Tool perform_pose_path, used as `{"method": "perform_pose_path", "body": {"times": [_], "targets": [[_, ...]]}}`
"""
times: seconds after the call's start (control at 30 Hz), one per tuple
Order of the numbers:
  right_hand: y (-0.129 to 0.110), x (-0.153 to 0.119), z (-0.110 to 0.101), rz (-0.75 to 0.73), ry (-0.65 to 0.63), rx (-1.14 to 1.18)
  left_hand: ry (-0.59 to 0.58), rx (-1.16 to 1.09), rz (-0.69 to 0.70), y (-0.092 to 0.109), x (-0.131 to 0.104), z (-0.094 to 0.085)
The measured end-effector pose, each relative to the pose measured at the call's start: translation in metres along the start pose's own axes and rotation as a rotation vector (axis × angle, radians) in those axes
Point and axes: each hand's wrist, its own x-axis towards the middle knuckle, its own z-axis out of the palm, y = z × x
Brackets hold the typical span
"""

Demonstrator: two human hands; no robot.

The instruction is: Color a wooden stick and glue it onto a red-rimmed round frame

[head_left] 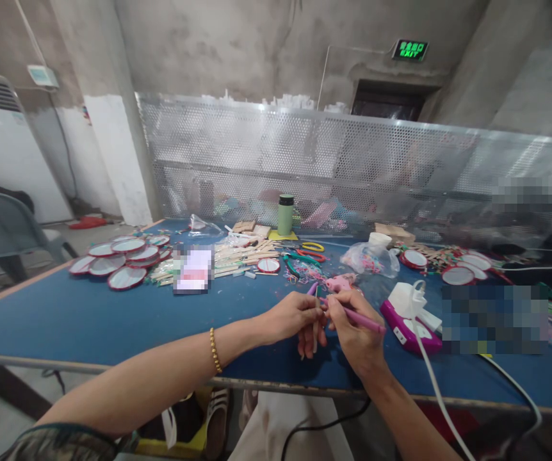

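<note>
Here, a thin stick is pinched by the left hand, between both hands, its length pointed away from the body. A pink pen is gripped by the right hand, slanted toward the stick; tip contact cannot be told. Just beyond, crumpled pink stuff is seen; rightward, a purple power strip is found.

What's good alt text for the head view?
A person's left hand holds a pale stick, their right hand a pink pen-like tool, above a blue table. Red-rimmed discs lie at both sides; a green bottle stands behind.
</note>
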Motion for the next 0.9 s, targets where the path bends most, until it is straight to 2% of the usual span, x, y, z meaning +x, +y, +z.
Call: {"method": "perform_pose_path", "body": {"times": [0.3,0.9], "targets": [[-0.0009,-0.0005,-0.0005,0.003,0.036,-0.004,0.003,-0.008,-0.016,0.0006,-0.0008,-0.0004],[-0.0005,-0.0002,-0.0008,-0.029,0.032,-0.014,-0.003,-0.012,0.001,0.0003,-0.0006,-0.0003]]}}
